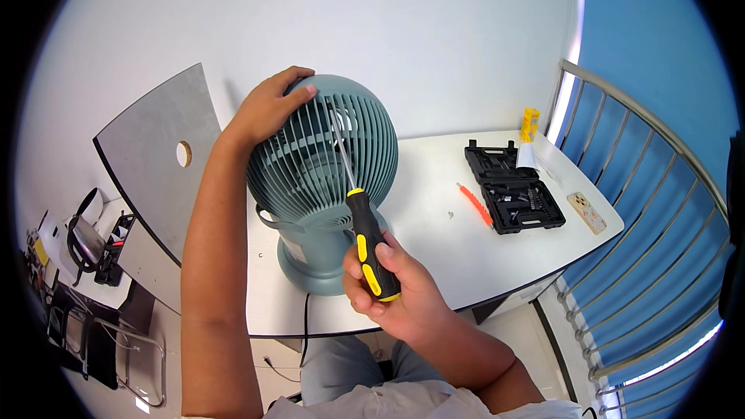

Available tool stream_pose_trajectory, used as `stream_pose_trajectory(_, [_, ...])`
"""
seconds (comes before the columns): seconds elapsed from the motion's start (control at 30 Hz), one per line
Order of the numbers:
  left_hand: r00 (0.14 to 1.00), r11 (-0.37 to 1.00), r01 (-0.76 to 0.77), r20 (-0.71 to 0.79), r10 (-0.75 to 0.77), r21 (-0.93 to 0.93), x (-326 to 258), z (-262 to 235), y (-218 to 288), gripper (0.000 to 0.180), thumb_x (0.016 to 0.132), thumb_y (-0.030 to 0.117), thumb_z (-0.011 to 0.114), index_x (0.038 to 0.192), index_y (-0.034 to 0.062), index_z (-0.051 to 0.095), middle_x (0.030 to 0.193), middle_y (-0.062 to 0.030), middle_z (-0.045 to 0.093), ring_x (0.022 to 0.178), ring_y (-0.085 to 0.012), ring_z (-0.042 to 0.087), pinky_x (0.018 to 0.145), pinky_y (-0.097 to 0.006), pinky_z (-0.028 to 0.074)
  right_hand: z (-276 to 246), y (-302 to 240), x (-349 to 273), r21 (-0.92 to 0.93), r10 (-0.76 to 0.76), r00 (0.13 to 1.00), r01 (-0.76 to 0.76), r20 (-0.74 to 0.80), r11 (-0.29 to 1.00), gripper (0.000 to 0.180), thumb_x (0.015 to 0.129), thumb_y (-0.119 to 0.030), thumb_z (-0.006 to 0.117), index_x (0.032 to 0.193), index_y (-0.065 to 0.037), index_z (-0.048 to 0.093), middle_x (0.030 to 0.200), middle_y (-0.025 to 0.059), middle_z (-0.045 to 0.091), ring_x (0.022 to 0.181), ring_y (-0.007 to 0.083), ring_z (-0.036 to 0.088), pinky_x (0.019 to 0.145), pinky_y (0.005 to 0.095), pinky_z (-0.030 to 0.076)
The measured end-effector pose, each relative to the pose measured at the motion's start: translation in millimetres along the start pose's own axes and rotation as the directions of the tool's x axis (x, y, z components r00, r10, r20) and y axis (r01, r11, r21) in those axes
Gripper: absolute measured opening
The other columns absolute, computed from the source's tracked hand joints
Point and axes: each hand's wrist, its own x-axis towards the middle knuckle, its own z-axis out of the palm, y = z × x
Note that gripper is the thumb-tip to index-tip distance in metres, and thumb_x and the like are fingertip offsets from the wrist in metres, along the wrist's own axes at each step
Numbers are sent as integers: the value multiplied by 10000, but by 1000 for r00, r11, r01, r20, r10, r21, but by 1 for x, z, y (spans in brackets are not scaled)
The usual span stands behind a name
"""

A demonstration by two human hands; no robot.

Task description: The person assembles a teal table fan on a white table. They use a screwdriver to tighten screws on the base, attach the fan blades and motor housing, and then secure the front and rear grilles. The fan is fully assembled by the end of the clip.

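A grey-green table fan (pixel 310 163) stands on the white table, its slatted round housing toward me and its round base (pixel 299 268) below. My left hand (pixel 272 105) rests over the upper left of the housing, fingers stretched along its top rim. In my right hand (pixel 400 287) is a screwdriver (pixel 369 244) with a black and yellow handle, gripped by the fingers. Its long metal shaft points up and away, with the tip in front of or among the upper slats; whether it touches a screw I cannot tell.
An open black tool case (pixel 516 194) lies on the table (pixel 434 264) at right, beside an orange-red strip (pixel 475 206), a remote control (pixel 586 212) and a yellow package (pixel 529 124). Small metal bits (pixel 451 215) lie nearer the fan. A grey panel (pixel 159 147) stands left; a metal railing (pixel 652 136) runs right.
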Motion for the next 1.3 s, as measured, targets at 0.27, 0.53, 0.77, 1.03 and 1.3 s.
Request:
stream_pose_trajectory(0.27, [1000,1000,-19,-4,19,7,-1,-1,2,497,898,387,535,1240,28,552,1156,-189,617,1091,-299,577,958,-360,419,-16,-14,9,160,154,980,-174,127,972,437,973,-409,357,1100,-30,533,904,93,526,567,202,482,523,290,382])
stream_pose_trajectory(0.53, [999,999,-40,-13,40,37,-2,0,3,496,889,382,537,1235,28,559,1166,-199,611,1095,-323,572,960,-371,419,15,-22,3,-160,148,977,-172,-152,972,408,999,-378,303,1151,-61,511,810,119,550,498,222,500,519,319,414])
stream_pose_trajectory(0.77, [999,998,-39,-25,40,42,-2,-1,4,506,881,392,543,1231,27,563,1171,-201,610,1098,-329,571,962,-378,420,1,-10,11,150,131,986,-146,108,978,441,984,-402,332,1195,-58,510,847,108,552,523,203,494,511,315,392])
stream_pose_trajectory(1.03, [996,994,-70,-44,74,84,2,2,-3,508,872,414,547,1226,51,575,1194,-177,608,1124,-325,559,971,-387,420,11,-4,7,225,44,992,-70,116,972,358,961,-322,443,1188,-55,516,904,91,517,679,184,510,534,275,401])
stream_pose_trajectory(1.3, [995,985,-77,-44,85,154,-2,4,1,513,862,433,539,1214,62,583,1210,-153,605,1144,-325,537,988,-397,403,24,-18,8,38,163,986,-162,-44,986,370,979,-382,436,1168,-72,510,894,96,561,608,177,520,506,275,400])
